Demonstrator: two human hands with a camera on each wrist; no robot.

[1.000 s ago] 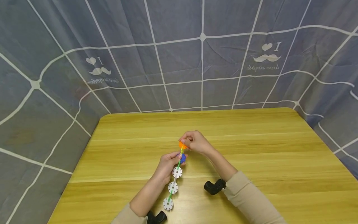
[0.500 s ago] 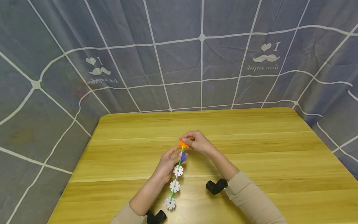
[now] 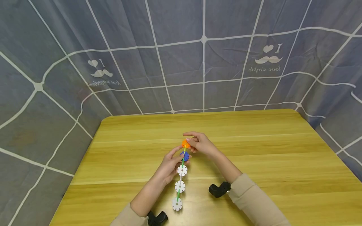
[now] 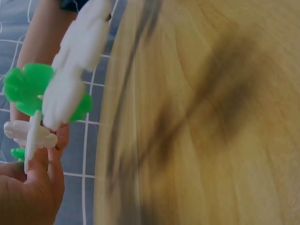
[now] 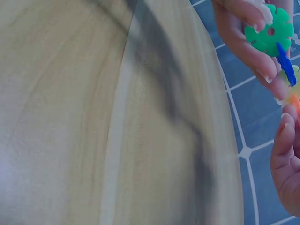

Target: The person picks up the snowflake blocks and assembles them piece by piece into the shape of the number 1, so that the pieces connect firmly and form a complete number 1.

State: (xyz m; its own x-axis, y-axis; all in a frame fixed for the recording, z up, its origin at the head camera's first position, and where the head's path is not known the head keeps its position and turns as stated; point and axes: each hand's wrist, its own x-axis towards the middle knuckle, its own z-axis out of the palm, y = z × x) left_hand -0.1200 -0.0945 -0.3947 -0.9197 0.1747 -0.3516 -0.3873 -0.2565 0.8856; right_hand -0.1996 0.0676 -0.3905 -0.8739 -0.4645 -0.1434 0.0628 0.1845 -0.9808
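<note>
A chain of notched plastic interlocking discs runs toward the person in the head view. At its far end is an orange disc (image 3: 185, 143), then a thin yellow piece, a blue disc (image 3: 185, 156), green and pale edge-on pieces, and white discs (image 3: 179, 186) at the near end. My left hand (image 3: 168, 166) pinches the chain by the blue disc. A green disc (image 5: 269, 30) lies between its fingers in the right wrist view. My right hand (image 3: 202, 144) holds the orange disc with thumb and fingers, its index finger raised. White discs (image 4: 65, 93) hang close to the left wrist camera.
The wooden table (image 3: 254, 141) lies under both hands. A grey curtain with white lines (image 3: 181, 62) stands behind and beside it. Black wrist devices (image 3: 219, 189) sit at both cuffs.
The chain's near end has swung a little to the right, so the chain stands straighter. My right index finger has lifted and straightened above the orange disc.
</note>
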